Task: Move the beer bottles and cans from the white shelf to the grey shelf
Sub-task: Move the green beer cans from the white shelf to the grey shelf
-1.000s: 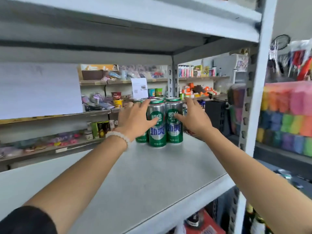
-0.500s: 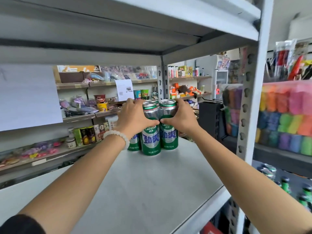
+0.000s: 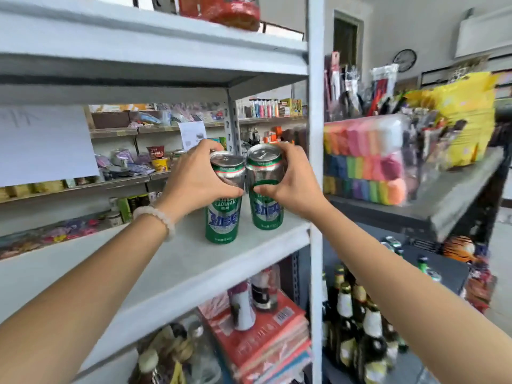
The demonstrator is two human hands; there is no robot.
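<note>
Two green beer cans are lifted just above the white shelf (image 3: 194,261), near its front right corner. My left hand (image 3: 195,178) grips the left can (image 3: 221,220) around its upper half. The right can (image 3: 266,209) is held the same way by my right hand (image 3: 293,187). Both cans tilt slightly and nearly touch each other. The grey shelf (image 3: 454,189) stands to the right, with several green beer bottles and cans (image 3: 388,242) on its lower level.
The white shelf's upright post (image 3: 315,162) rises just right of the cans. Brown beer bottles (image 3: 346,314) stand low between the two shelves. Red boxes and bottles (image 3: 257,328) sit under the white shelf. Coloured sponge packs (image 3: 363,159) and yellow bags (image 3: 462,117) fill the grey shelf's top.
Both hands closed on a can each, then lifted and drew them toward the shelf's front right. The view has swung right, showing the grey shelf.
</note>
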